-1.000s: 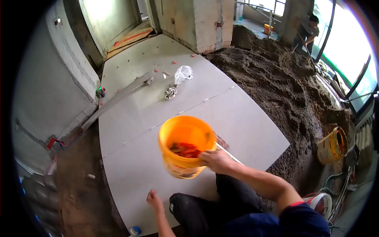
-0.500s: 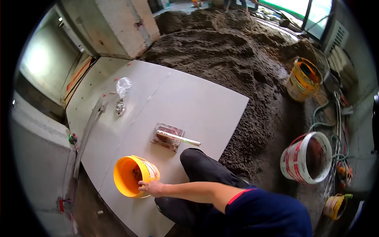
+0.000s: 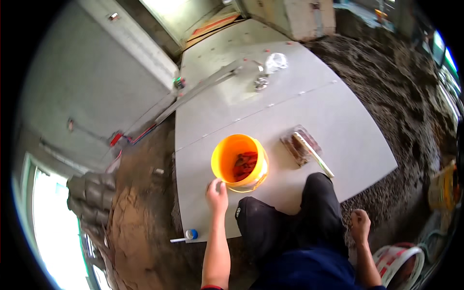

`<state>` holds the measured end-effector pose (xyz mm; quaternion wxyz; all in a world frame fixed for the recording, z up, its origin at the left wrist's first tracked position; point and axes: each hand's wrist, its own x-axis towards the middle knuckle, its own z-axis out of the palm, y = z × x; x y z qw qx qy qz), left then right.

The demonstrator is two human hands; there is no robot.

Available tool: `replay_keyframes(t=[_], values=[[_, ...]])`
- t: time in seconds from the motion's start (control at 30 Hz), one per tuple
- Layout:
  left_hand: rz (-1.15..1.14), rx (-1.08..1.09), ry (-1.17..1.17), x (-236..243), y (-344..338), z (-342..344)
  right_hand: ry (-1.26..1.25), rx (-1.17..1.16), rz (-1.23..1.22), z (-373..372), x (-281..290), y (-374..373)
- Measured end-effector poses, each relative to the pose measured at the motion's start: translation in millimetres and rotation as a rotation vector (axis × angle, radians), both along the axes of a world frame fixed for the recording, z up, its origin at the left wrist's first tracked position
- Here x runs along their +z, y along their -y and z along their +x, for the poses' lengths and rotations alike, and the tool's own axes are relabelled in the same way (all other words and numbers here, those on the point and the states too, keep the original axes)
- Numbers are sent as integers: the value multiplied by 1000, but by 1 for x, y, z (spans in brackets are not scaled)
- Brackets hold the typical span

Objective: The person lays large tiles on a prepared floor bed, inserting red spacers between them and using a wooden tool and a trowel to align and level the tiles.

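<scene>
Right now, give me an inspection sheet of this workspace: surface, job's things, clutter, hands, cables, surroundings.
Surface: large grey floor tiles laid flat, a seam with small spacers between them.
Job's things: orange bucket upright on the tile, reddish pieces inside; clear packet of reddish pieces with a pale stick across it, to the bucket's right.
Clutter: long metal straightedge, crumpled plastic bag, small blue-capped item at the tile's near edge.
Hands: left hand beside the bucket's base, contact unclear; right hand closed, apart from everything, over the mortar.
Cables: red and blue lines at the wall foot.
Surroundings: dark mortar bed, grey wall, white-and-red bucket.
</scene>
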<state>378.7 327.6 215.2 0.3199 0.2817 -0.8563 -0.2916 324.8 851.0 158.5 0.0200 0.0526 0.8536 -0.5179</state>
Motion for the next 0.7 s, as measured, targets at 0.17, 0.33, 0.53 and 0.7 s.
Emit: replay_keyframes(t=[0.17, 0.33, 0.53, 0.7], values=[[42, -25, 209, 4, 32, -48, -5, 137, 35, -17, 10, 35], [125, -79, 771, -33, 72, -106, -56, 274, 179, -70, 12, 74], [120, -189, 1363, -117, 119, -154, 61, 239, 318, -121, 17, 116], [122, -311, 1324, -173, 126, -154, 141, 235, 260, -133, -9, 120]])
